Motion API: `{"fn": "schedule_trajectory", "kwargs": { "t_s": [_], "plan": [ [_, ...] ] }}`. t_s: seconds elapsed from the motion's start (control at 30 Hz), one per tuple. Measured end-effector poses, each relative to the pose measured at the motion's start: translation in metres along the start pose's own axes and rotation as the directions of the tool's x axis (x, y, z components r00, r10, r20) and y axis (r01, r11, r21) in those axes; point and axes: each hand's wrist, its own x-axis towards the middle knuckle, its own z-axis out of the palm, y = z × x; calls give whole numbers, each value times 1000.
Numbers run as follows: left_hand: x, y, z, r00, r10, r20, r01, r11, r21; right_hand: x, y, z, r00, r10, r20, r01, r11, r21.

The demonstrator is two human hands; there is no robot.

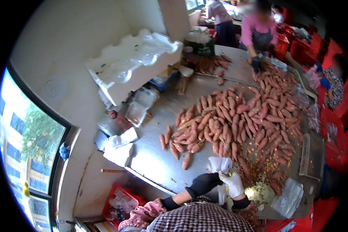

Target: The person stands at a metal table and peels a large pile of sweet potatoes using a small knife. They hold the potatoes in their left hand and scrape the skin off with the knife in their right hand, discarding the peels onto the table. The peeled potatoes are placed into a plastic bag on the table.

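My left hand, in a black glove, meets my right hand at the near table edge, its fingers on a white plastic bag. My right hand, in a white glove, is closed around the same bag, with something yellow showing at its fingers. Part of the bag hangs below the hands; its contents cannot be made out. Just beyond lies a large heap of sweet potatoes on the metal table. Cut bits and peelings lie right of my right hand.
Clear plastic bags and a shallow tray lie at the right. White bags, clear clamshell boxes and a white foam box are at the left. A co-worker's gloved hand touches the heap's far end. Red crates stand below the table.
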Motion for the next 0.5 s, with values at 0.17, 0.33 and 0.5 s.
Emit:
{"fn": "schedule_trajectory", "kwargs": {
  "t_s": [0.17, 0.33, 0.5],
  "plan": [
    [-3, -2, -13, 980, 114, -163, -103, 992, 76, -5, -24, -5, 998, -29, 62, 29, 1000, 9],
    [2, 16, -24, 982, 2, -191, -3, 1000, -3, -6, -32, -26, 981, 6, 193, -60, 958, 280],
    [3, 14, -26, 981, 18, -194, -4, 998, 70, -17, -41, -15, 972, 124, 199, -125, 992, -10]
  ]
}}
